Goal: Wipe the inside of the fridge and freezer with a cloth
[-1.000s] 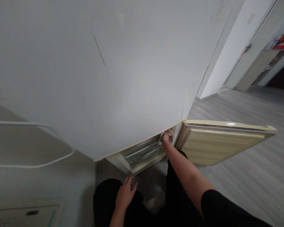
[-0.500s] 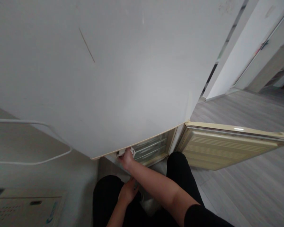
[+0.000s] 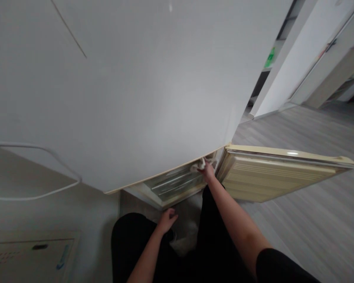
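White cloth [image 3: 197, 166] bunched in the right hand [image 3: 207, 172], near the hinge side

From the head camera I am seeing the right hand holding the crumpled cloth inside the low compartment [image 3: 174, 182], close to its right-hand wall. The fingers are gripping narrowly around it — their tips are mostly hiding from me. The left hand [image 3: 166, 221] is hanging in front of the compartment's lower left corner, fingers loosely curled, thumb apart, nothing showing in them (I am not able to tell whether it is touching the rim).

I am judging the step in hand to be a wipe of the inner right side, and the next move is calling for a firm hold on the cloth and a flat hand.

For edges, I am minding the trim [image 3: 165, 169] along the bottom of the white panel [image 3: 153, 98], which is running just above the wrist. The cream door [image 3: 280, 177] is standing open beside the forearm, and the right knee [image 3: 209, 196] is sitting just below it — so room to the right is looking tight. The widest passage is lying leftward, along the pale bars [image 3: 168, 184] inside.
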The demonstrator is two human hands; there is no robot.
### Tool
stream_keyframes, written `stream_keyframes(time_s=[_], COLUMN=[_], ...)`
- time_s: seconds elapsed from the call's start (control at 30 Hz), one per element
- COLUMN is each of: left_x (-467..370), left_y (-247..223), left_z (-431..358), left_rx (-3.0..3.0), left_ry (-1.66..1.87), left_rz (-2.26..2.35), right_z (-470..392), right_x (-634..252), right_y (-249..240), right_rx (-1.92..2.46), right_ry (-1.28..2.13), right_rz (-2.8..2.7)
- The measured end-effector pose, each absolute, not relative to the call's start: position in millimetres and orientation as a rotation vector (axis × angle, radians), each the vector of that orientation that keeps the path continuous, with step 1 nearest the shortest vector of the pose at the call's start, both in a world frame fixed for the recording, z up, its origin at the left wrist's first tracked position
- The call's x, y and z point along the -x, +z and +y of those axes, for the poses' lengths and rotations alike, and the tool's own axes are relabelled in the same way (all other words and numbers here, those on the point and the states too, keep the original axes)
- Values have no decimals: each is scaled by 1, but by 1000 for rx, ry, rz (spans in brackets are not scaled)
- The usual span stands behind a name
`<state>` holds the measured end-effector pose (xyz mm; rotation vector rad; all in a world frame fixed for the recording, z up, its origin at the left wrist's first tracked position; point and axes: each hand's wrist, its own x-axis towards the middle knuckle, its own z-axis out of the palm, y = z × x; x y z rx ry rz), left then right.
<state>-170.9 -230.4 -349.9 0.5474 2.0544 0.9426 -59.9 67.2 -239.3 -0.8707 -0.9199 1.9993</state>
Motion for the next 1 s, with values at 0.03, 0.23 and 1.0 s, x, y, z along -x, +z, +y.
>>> stream_keyframes(time_s=[0.03, 0.23, 1.0], left_x=[168, 179, 79], left_y=[-355, -357, -322], left_z=[-216, -130, -169], left_rx=[-434, 137, 721], left_ry=[1023, 1515, 1690], left_rz=[2019, 1745, 1175], right_z=[58, -24, 17], right_x=[35, -122, -215], right_y=[-249, -308, -320], right_rx=[898, 721, 1005], right_ry=[2044, 2506, 2748], right_rz=[-858, -549, -590])
